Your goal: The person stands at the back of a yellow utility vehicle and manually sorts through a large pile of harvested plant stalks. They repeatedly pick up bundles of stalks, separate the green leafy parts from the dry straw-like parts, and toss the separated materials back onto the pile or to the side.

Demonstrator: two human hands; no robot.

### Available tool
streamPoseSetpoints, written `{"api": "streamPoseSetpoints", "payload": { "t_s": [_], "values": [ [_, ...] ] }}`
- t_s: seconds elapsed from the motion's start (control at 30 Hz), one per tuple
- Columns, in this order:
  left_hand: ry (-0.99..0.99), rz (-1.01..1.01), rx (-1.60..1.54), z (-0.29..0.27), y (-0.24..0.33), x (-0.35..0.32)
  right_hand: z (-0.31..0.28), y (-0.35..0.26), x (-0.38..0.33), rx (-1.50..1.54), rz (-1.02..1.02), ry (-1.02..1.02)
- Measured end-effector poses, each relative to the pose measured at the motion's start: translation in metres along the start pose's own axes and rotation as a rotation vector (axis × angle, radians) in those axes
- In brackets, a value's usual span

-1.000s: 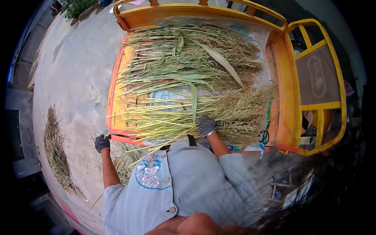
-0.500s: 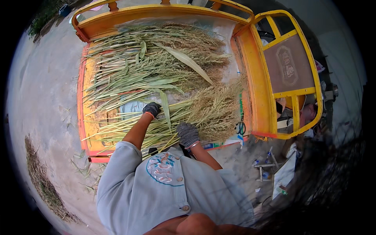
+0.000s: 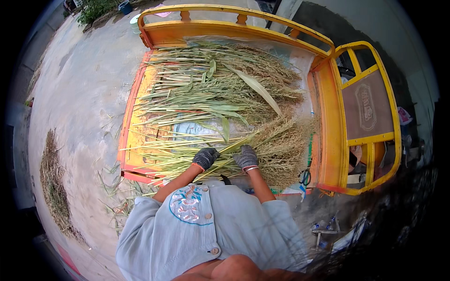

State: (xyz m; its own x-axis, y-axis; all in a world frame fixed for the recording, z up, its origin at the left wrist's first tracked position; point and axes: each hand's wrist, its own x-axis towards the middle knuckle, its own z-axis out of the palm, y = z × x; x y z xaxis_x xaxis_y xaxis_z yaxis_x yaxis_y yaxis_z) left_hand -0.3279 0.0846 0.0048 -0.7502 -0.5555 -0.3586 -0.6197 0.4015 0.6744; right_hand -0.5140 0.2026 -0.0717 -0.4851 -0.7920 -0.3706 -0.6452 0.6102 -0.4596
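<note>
Large orange-and-yellow painted cart bed with railings [image 3: 328, 140], parked on pale concrete ground [image 3: 79, 107]. Loaded across its floor with long green-and-straw cut stalks bearing bushy seed heads [image 3: 211, 89], stems toward the left edge, heads toward the right. Blue-grey woven sheet [image 3: 197, 129] visible beneath the load in the middle. Loose heap of dry cuttings [image 3: 54, 187] on the ground well to the left, apart from the cart.

Nearest bundle of stalks [image 3: 276, 145] lying along the near edge of the bed, seed heads fanned out to the right, bare stems running left past the orange rim.

Left hand in dark knitted glove [image 3: 205, 158] pressed down on the stems of that bundle, grip partly closed around a few stalks. Right hand in grey knitted glove [image 3: 245, 157] just beside it, laid over the same stems where the heads begin; fingers curled downward, extent of closure not fully clear.

Bundle thus under both grips at mid-length, heads to the right of the right hand, stem ends to the left of the left hand.

Judged good practice: gather stems tight before lifting, keep hands close together at the balance point, avoid dragging heads across the rim and shedding grain.
</note>
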Motion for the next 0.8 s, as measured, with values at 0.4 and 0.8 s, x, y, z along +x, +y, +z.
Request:
{"api": "streamPoseSetpoints", "payload": {
  "t_s": [0.4, 0.8],
  "values": [
    [0.04, 0.017, -0.01, 0.016, 0.003, -0.052, -0.013, -0.029, 0.024, 1.576, 0.903, 0.327],
    [-0.15, -0.018, 0.238, 0.029, -0.069, -0.05, 0.023, -0.025, 0.042, 1.943, 0.944, 0.334]
  ]
}}
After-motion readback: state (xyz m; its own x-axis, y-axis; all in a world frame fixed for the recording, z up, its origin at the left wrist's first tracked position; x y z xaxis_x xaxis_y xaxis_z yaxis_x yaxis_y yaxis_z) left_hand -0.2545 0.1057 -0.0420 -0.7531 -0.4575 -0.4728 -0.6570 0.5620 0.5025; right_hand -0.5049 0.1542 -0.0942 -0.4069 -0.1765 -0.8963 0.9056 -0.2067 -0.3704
